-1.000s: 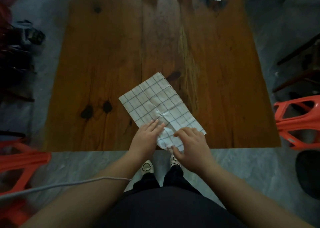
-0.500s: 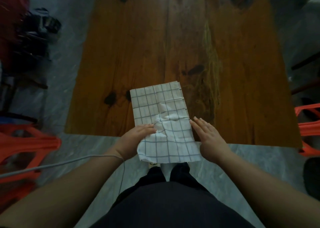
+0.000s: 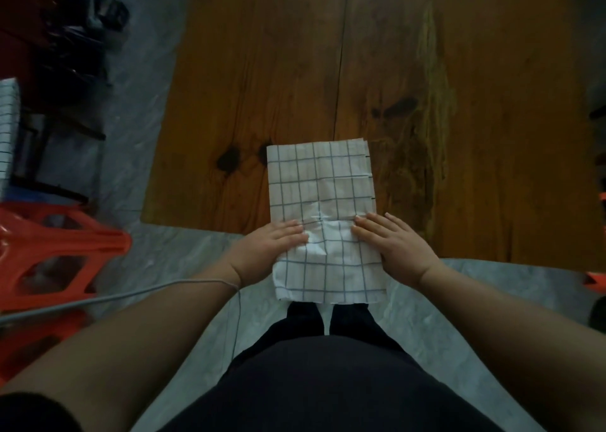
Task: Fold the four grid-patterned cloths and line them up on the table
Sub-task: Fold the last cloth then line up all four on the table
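A white grid-patterned cloth [image 3: 323,198], folded into a long rectangle, lies on the wooden table [image 3: 426,87] with its near end hanging over the front edge. My left hand [image 3: 269,248] grips the cloth's left edge at the table's edge. My right hand [image 3: 392,246] holds the right edge opposite it, fingers laid on top. The three folded cloths at the table's far end are out of view now.
Orange plastic stools stand on the grey floor at the left [image 3: 49,251] and far right [image 3: 598,280]. Dark clutter [image 3: 75,38] sits at the upper left. Another grid-patterned fabric [image 3: 8,126] shows at the left edge. A grey cable [image 3: 131,295] crosses my left arm.
The cloth was turned from a diagonal to square with the table and pulled toward me over the edge. My hands moved out to its two sides. My view tilted down.
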The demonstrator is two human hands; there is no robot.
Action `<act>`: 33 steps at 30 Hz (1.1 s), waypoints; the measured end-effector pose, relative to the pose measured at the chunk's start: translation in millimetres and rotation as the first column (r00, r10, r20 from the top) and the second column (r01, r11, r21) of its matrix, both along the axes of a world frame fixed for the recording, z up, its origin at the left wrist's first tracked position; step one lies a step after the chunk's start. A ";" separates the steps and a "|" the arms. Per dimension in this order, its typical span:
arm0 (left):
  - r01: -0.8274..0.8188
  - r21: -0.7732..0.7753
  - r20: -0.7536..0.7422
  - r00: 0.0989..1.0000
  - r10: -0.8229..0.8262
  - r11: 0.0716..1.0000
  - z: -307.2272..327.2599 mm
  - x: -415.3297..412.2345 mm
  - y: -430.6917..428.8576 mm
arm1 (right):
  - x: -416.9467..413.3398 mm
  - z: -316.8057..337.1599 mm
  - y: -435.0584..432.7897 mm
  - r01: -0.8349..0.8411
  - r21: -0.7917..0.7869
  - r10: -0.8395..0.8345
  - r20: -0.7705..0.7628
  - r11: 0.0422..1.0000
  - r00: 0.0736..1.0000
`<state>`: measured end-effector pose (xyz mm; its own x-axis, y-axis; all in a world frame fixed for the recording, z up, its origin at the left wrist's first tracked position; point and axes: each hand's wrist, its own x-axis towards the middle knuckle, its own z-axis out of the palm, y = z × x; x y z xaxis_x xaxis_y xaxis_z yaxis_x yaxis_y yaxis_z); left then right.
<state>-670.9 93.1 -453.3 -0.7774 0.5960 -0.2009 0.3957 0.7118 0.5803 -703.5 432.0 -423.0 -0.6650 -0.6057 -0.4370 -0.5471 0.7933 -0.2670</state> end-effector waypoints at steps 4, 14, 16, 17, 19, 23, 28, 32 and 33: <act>-0.085 0.005 -0.030 0.996 0.085 0.996 2.6 3.3 -3.1 | -1.5 2.8 0.7 0.115 -0.124 -0.114 0.012 0.986 0.993; -0.736 0.085 0.428 0.636 0.643 0.671 41.7 -38.8 20.2 | -33.7 25.6 -27.5 0.826 -0.209 -0.730 0.388 0.524 0.562; -0.807 0.032 0.501 0.523 0.689 0.589 45.1 -49.7 23.5 | -40.4 23.6 -28.9 0.849 -0.180 -0.752 0.400 0.497 0.524; -0.826 0.009 0.534 0.480 0.696 0.563 46.4 -53.4 25.4 | -42.9 22.9 -29.8 0.853 -0.168 -0.760 0.394 0.494 0.518; -0.843 0.004 0.578 0.441 0.686 0.539 49.6 -57.2 29.4 | -45.5 20.5 -31.6 0.865 -0.149 -0.775 0.390 0.479 0.496; -0.873 0.020 0.558 0.414 0.719 0.487 51.7 -56.2 32.8 | -45.4 21.6 -33.8 0.907 -0.134 -0.827 0.376 0.399 0.419; -0.790 0.010 0.259 0.594 0.762 0.612 54.7 -32.6 39.3 | -18.2 26.3 -33.3 0.876 -0.217 -0.849 0.232 0.431 0.475; -0.500 -0.156 -0.053 0.865 0.498 0.852 51.9 -6.8 53.3 | 8.7 25.4 -42.5 0.530 -0.207 -0.550 -0.051 0.822 0.834; -0.416 -0.222 -0.063 0.909 0.412 0.882 50.1 -1.8 59.1 | 12.7 23.5 -46.2 0.431 -0.169 -0.449 -0.089 0.887 0.889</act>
<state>-672.7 152.2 -403.2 -0.9471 0.1593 -0.2787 0.0429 0.9232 0.3819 -690.8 385.8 -399.5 -0.9196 -0.2873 -0.2679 -0.1859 0.9191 -0.3473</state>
